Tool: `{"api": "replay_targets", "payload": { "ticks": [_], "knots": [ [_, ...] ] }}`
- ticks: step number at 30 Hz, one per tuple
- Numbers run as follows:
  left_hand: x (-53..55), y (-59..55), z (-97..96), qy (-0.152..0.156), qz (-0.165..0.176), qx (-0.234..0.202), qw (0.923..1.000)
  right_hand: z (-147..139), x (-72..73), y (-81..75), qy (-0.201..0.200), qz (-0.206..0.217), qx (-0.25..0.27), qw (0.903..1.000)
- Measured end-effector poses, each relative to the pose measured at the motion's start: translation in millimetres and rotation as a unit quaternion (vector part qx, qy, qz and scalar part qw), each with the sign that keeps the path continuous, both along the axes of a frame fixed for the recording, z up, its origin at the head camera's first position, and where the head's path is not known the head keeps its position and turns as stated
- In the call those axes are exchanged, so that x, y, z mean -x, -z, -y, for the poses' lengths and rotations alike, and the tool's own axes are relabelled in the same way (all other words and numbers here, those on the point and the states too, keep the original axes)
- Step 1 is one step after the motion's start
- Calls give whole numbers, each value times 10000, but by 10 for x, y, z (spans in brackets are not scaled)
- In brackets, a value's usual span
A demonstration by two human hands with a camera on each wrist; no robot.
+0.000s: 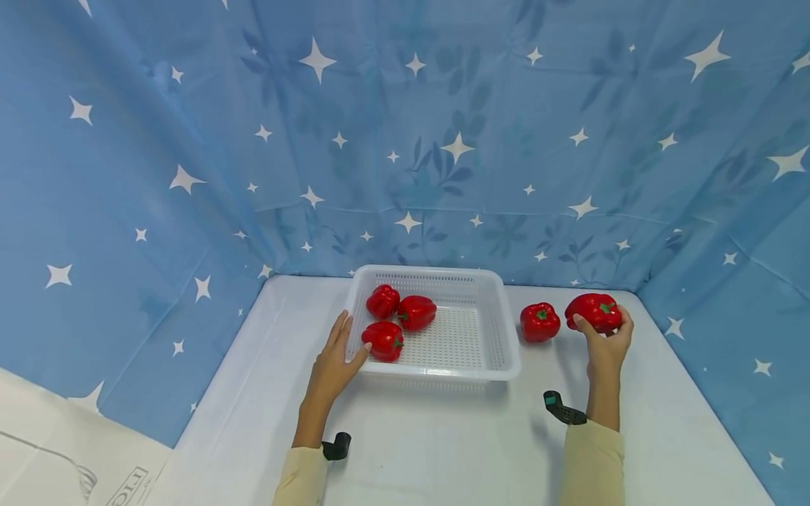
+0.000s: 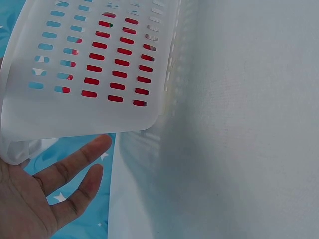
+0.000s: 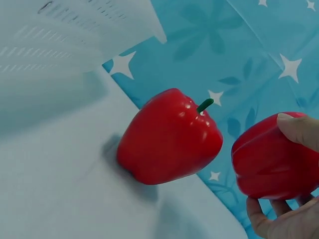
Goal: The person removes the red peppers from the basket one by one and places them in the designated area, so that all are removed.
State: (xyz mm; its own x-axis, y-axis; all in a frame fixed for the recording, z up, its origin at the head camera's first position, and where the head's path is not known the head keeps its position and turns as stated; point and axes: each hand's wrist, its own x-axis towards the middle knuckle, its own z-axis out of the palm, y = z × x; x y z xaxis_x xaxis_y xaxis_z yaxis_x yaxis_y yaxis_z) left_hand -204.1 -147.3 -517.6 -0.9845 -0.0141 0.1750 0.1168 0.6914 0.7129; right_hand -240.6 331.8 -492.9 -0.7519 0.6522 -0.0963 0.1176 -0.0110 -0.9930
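Note:
My right hand [image 1: 609,346] grips a red bell pepper [image 1: 593,312] at the right side of the table, thumb on one side and fingers beneath, as the right wrist view shows. Beside it, a second red bell pepper [image 3: 169,137] with a green stem rests on the table between that hand and the white plastic basket [image 1: 436,373]. Three more bell peppers lie in the basket's left part, one of them a front pepper [image 1: 383,341]. My left hand [image 1: 334,363] is at the basket's left rim, thumb over the edge, with extended fingers along the outside [image 2: 75,164].
The basket has slotted walls and stands toward the back of a white-covered table [image 1: 430,443]. Blue star-patterned curtains [image 1: 405,140] hang behind and on both sides. At the lower left lies a pale printed surface [image 1: 57,450]. Each wrist wears a small black camera.

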Motion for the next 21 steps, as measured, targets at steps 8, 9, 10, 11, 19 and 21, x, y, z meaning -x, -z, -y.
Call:
{"api": "replay_targets", "payload": {
  "ticks": [8, 9, 10, 11, 19, 21],
  "knots": [
    [4, 9, 5, -6, 2, -4, 10000, -26, 26, 98, -76, 344, -249, 9991],
    [2, 9, 7, -2, 6, 2, 10000, -29, 30, 119, -75, 389, -268, 9989],
    [2, 11, 8, -3, 9, 4, 10000, -35, 35, 141, -77, 423, -292, 9986],
    [2, 13, 9, -7, 17, 15, 10000, -39, 42, 160, -80, 448, -310, 9985],
    [11, 18, 7, 21, 13, -21, 10000, -67, 107, 263, -129, 580, -522, 9969],
    [7, 22, 6, 15, 15, -26, 10000, -72, 118, 309, -148, 609, -606, 9962]
  ]
}}
